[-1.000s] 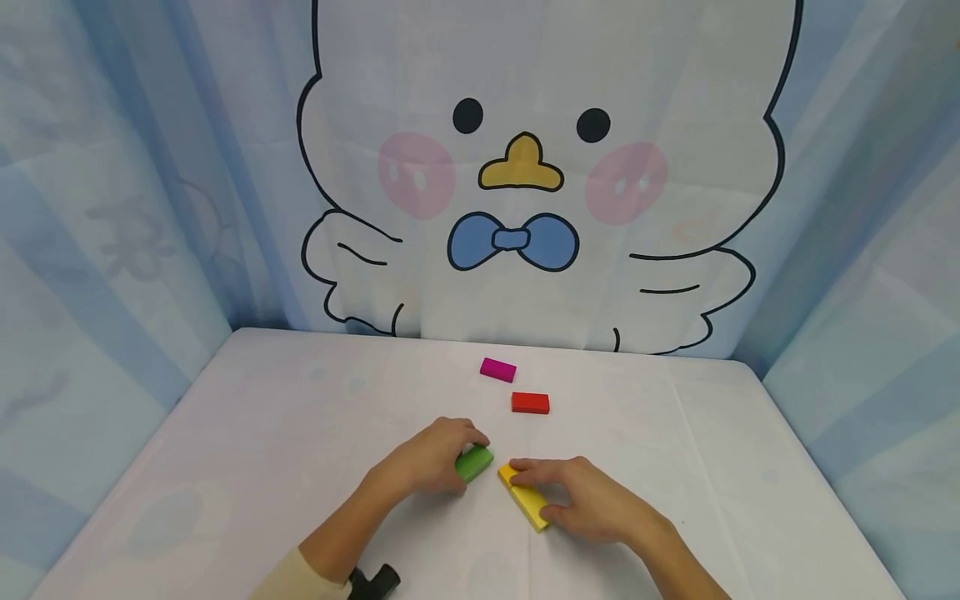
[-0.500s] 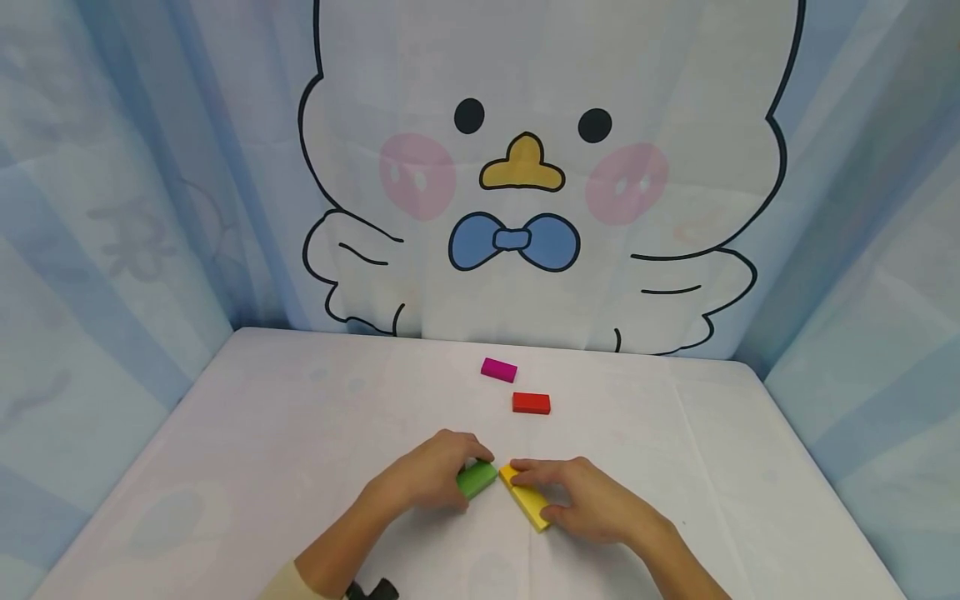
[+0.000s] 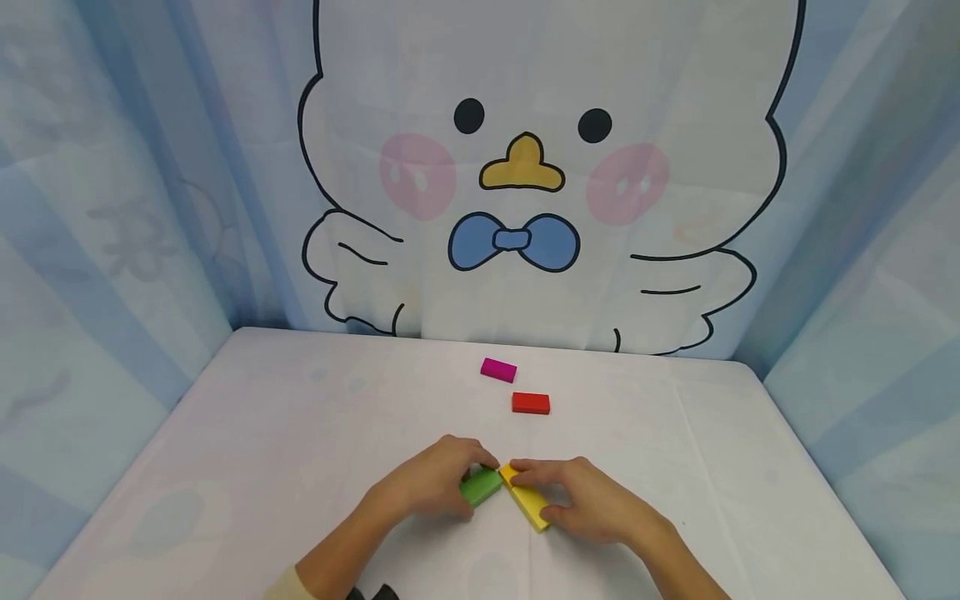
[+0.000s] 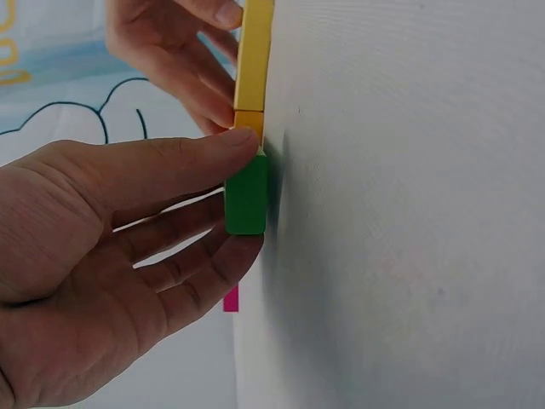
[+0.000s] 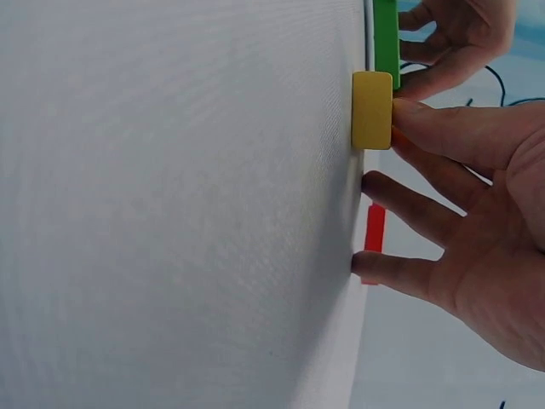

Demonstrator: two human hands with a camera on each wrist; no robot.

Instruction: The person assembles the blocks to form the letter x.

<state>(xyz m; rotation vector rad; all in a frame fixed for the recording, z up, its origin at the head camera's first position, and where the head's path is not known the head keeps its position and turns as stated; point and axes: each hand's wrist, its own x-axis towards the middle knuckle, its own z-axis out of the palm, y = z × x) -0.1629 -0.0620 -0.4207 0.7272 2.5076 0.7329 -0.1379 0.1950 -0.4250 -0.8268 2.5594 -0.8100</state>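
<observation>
In the head view my left hand [image 3: 435,482] pinches a green block [image 3: 482,487] between thumb and fingers, low on the white table. Opposite it, my right hand [image 3: 592,502] holds a long yellow block [image 3: 529,505] that lies slanted, fingers at its far end and thumb near its close end. The green block's right end is right at the yellow block's far end, so the two form an angle. From the left wrist, the green block's end face [image 4: 246,194] shows under my thumb. The right wrist view shows the yellow block's end [image 5: 372,111], with two fingertips down at the tabletop.
Beyond my hands a red block [image 3: 530,403] lies on the white table [image 3: 247,450], and a magenta block [image 3: 498,370] lies farther back. A curtain [image 3: 517,300] with a cartoon bird stands behind the table's far edge. Pale blue curtains flank both sides.
My left hand has moved toward me and slightly right with the green block, bringing its end up to the yellow block. My right hand and the yellow block have stayed in place.
</observation>
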